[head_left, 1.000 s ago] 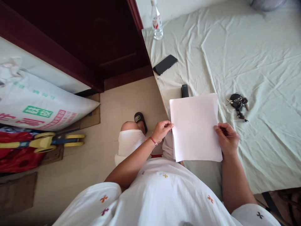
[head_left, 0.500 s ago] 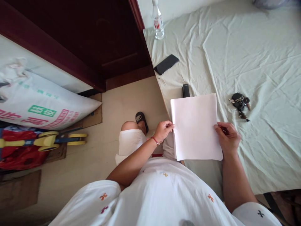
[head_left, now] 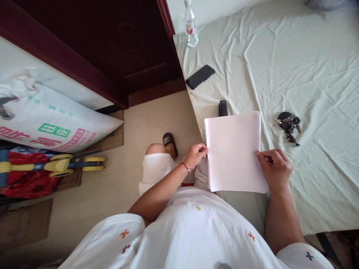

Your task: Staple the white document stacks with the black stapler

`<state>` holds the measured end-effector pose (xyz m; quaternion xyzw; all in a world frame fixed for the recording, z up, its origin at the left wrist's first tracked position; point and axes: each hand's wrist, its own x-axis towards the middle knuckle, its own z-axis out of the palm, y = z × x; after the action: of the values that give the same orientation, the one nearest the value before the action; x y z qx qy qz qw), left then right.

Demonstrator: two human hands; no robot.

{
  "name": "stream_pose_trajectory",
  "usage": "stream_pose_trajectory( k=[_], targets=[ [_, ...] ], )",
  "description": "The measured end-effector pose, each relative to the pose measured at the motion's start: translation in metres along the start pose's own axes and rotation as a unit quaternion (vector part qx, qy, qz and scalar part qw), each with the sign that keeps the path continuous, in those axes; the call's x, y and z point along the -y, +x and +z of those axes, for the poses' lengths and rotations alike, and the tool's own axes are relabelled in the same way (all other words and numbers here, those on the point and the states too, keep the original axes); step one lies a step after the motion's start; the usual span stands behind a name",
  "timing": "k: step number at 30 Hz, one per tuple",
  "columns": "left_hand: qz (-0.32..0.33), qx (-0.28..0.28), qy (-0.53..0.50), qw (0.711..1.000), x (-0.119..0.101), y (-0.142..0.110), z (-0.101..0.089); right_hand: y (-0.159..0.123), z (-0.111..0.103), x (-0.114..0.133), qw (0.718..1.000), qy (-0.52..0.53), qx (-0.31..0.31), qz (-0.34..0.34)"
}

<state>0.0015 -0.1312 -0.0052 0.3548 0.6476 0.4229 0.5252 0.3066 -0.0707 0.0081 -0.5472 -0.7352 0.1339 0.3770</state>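
A stack of blank white paper [head_left: 235, 153] is held in front of me, above the near left part of the cloth-covered table. My left hand [head_left: 195, 156] pinches its left edge between thumb and fingers. At the right edge, my right hand [head_left: 276, 168] is closed in a pinch, thumb on the face of the paper and fingers curled behind. The stack's left edge shows several layers slightly out of line. Just past the top edge lies a black stapler-like object [head_left: 223, 108], its near part hidden by the paper.
A black phone [head_left: 200, 76] and a clear bottle [head_left: 191, 26] are farther back along the table's left edge. A bunch of keys [head_left: 288, 125] lies to the right on the pale tablecloth [head_left: 316, 101]. On the floor at left are a printed white sack [head_left: 56, 116] and a yellow wheeled toy [head_left: 60, 165].
My right hand has shifted slightly outward, its fingers moving along the right edge of the paper. My left hand keeps its pinch. The whole view has drifted a little.
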Motion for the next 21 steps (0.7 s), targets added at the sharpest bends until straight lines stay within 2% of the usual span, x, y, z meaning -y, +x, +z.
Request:
stream_pose_trajectory(
  k=[5, 18, 21],
  targets=[
    [-0.001, -0.003, 0.007, 1.0, 0.0013, 0.0001, -0.0003, -0.0009, -0.0033, -0.0095, 0.999, -0.003, 0.052, -0.015],
    [0.001, -0.005, -0.004, 1.0, 0.0051, 0.0008, 0.0006, -0.0007, -0.0036, -0.0025, 1.0, 0.019, 0.001, 0.024],
    [0.004, -0.004, -0.003, 1.0, 0.0061, 0.0009, 0.0003, 0.0, -0.0013, -0.0017, 0.999, 0.016, 0.007, 0.034]
  ],
)
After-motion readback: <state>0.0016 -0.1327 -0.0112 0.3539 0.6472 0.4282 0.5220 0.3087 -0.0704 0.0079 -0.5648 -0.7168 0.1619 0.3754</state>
